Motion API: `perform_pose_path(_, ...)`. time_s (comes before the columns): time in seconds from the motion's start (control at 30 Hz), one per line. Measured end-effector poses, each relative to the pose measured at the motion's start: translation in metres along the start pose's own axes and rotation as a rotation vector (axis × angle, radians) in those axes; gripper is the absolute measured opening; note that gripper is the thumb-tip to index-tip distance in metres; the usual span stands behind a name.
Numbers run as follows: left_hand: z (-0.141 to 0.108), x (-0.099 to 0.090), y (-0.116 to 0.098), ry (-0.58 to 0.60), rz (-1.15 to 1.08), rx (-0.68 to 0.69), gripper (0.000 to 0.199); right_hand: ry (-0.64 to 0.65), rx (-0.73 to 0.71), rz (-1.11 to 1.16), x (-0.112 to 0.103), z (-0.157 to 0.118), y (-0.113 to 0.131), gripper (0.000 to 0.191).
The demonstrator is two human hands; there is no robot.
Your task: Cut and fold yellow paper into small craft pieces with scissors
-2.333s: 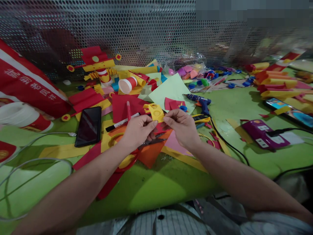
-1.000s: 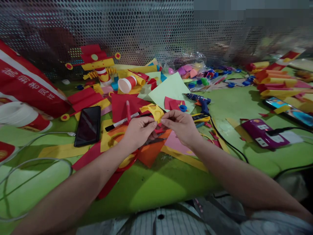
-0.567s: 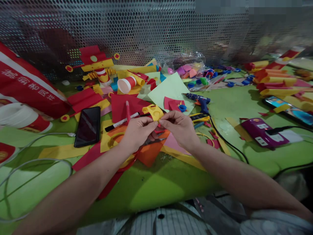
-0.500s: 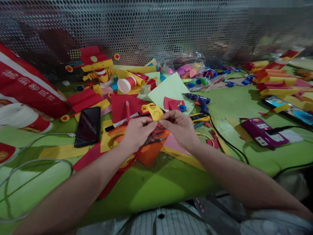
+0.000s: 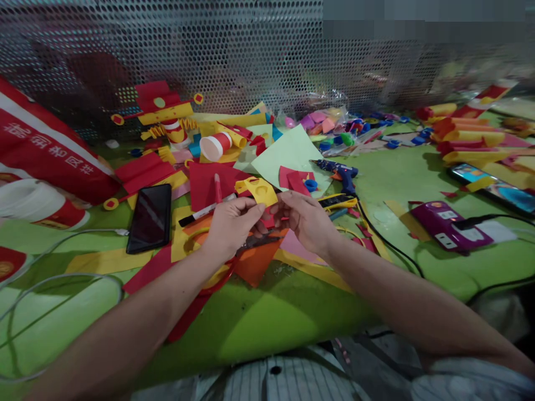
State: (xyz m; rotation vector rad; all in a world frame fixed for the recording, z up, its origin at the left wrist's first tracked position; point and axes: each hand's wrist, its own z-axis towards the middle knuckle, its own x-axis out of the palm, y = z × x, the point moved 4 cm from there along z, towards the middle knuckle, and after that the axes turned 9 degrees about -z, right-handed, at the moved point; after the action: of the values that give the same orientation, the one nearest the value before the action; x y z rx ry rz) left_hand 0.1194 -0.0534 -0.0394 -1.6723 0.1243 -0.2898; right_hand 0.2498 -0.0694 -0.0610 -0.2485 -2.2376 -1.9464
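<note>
A small cut piece of yellow paper [image 5: 264,192] with a round shape on it is held up over the middle of the table. My left hand [image 5: 234,225] pinches its lower edge between thumb and fingers. At the paper's right edge is my right hand [image 5: 307,217], its fingers bent and closed against the corner; the exact contact of its thumb is partly hidden. Below and behind the hands lie red paper [image 5: 204,178], orange paper [image 5: 257,262], a black-and-white marker [image 5: 200,213] and a pink pen [image 5: 218,188].
A blue glue gun [image 5: 340,171] lies to the right, beside a yellow-and-black utility knife [image 5: 337,200]. Left is a black phone [image 5: 149,217]. A purple power strip [image 5: 451,225] with cords is at right. A paper-cup figure [image 5: 173,131] stands at the back before a perforated metal screen [image 5: 234,55].
The yellow paper has turned and shifted slightly left, showing more of its flat side. My right fingers have curled and changed their hold at its right edge.
</note>
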Motion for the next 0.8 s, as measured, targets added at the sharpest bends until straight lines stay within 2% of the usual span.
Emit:
perform_pose_path(0.4,-0.0016,0.0028,0.0024,0.09,-0.127,-0.157,0.015,-0.042,-0.007,0.001,-0.0014,-0.0009,-0.0004,0.022)
perform_pose_path(0.8,-0.0015,0.0041,0.0048,0.073,-0.115,-0.146,0.016,-0.095,-0.023,-0.054,0.0018,-0.0057,0.0032,0.031)
